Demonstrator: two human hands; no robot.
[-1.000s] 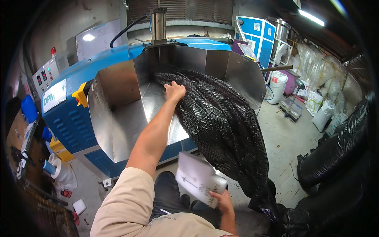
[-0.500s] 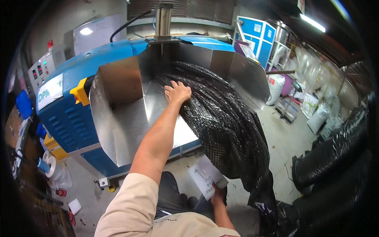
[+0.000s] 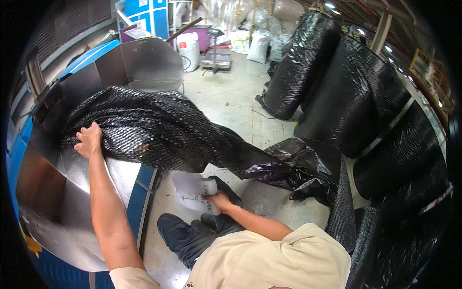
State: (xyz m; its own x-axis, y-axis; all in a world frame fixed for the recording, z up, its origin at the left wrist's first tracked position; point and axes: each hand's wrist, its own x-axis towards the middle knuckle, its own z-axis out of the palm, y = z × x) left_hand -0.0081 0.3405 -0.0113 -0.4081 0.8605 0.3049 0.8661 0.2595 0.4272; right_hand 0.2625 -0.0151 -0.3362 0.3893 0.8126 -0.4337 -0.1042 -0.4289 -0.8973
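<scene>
1. Left hand [image 3: 89, 139] is stretched out on the black mesh sack [image 3: 159, 130], fingers curled into its upper end, gripping the netting.
2. That end of the sack lies inside the steel hopper [image 3: 53, 188] of the blue machine [image 3: 14, 149], draped over the hopper's front edge.
3. The sack's long axis runs from the hopper at upper left down to lower right. Its far end narrows and trails to the concrete floor [image 3: 231, 96].
4. At the floor end the sack meets a crumpled heap of black plastic [image 3: 298, 166], touching it; where one stops and the other starts I cannot tell.
5. The sack is slack and sagging in the middle, shiny scale-like mesh facing up.
6. Right hand [image 3: 219, 200] is low, by the person's knee, closed on a white paper sheet [image 3: 192, 190] with handwriting and an arrow on it. The sheet hangs just under the sack's middle, apart from it.
7. Dark trousers and a dark shoe [image 3: 226, 185] sit right behind the paper.
8. To the right, big black wrapped bales [image 3: 337, 82] stand side by side, near the sack's tail.
9. Farther back on the floor: a white bucket [image 3: 188, 45] and pale sacks [image 3: 257, 43], well apart from the hands.
</scene>
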